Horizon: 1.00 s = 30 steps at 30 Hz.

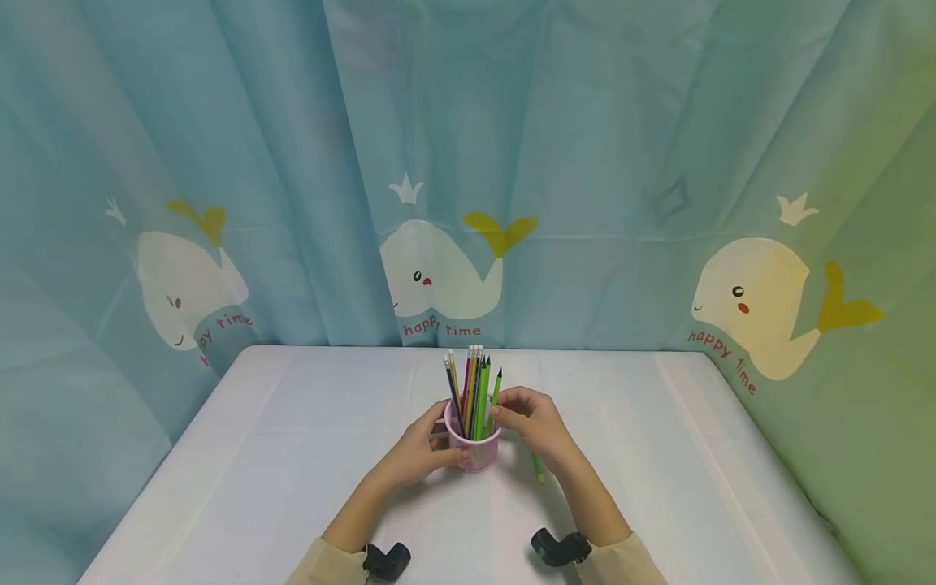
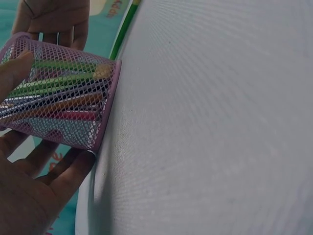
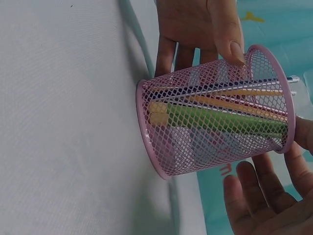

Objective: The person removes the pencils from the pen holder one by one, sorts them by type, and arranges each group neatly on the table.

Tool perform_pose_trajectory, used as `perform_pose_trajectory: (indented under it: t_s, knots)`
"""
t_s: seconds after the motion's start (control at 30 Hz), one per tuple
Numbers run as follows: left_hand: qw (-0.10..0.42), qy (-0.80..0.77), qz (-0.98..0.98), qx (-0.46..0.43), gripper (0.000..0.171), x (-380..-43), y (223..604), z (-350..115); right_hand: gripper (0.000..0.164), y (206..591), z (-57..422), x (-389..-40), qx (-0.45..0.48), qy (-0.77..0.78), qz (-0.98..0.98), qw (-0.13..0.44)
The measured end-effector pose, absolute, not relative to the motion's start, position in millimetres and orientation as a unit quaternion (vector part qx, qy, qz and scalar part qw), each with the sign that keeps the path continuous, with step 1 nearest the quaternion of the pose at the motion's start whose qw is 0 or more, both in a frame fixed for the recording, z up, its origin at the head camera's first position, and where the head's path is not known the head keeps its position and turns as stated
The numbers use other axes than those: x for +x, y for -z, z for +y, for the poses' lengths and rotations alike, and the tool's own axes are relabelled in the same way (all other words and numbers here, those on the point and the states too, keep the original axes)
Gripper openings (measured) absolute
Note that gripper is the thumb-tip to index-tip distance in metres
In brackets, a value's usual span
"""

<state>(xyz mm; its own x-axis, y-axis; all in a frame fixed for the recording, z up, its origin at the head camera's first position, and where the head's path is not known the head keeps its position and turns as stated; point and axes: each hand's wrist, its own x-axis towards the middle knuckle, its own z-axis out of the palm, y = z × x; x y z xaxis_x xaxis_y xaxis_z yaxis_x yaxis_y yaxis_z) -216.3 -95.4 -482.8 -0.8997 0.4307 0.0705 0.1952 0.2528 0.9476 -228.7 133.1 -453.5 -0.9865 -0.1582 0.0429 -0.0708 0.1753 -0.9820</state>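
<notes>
A pink mesh pencil cup (image 1: 475,457) stands upright on the table, with several pencils in it: green ones with black tips (image 1: 482,398) and striped or dark ones with white eraser ends. My left hand (image 1: 413,451) grips the cup from the left, thumb across its front and fingers round the far side. At the right rim, my right hand (image 1: 537,418) pinches a green pencil (image 1: 498,385) whose dark tip points up; its lower part is inside the cup. In the right wrist view, the right fingers (image 3: 269,188) are beside the mesh at the rim.
Another green pencil (image 1: 539,468) lies on the white table (image 1: 307,487), right of the cup and partly hidden by the right hand. Behind the table hangs a blue curtain (image 1: 600,162) printed with whales.
</notes>
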Motion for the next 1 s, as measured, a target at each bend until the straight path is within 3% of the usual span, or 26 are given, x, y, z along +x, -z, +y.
perform_pose_trajectory:
  t_s: [0.4,1.0]
  knots:
    - [0.097,-0.583,0.780,0.203,0.081,-217,484,-95,0.011,421,128,-213,-0.070,0.622,0.780,0.013]
    - [0.101,-0.593,0.771,0.209,0.078,-216,484,-95,0.021,437,143,-226,-0.102,0.662,0.742,0.021]
